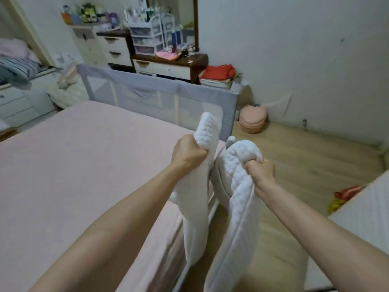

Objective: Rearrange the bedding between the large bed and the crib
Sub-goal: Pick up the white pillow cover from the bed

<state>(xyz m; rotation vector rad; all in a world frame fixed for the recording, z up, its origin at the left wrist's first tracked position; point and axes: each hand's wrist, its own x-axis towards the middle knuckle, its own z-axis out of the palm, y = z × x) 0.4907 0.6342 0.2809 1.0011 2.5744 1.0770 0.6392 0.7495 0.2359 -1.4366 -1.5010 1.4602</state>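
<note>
Left hand (187, 153) and right hand (260, 170) each fist the white quilted pad (237, 186) beside the large bed (73, 165), likely mid-carry; next, spread it flat.

White quilted pad (237, 186), stitched in a raised bubble pattern, gripped in both hands. Plain pale pink fitted sheet (73, 165) left of the left hand (187, 153). Grey fabric bed rail (147, 87) with paler mesh panels beyond both hands. Light wood-grain floor (305, 161) right of the right hand (260, 170); salmon-pink round tub (252, 121) beyond it.
</note>
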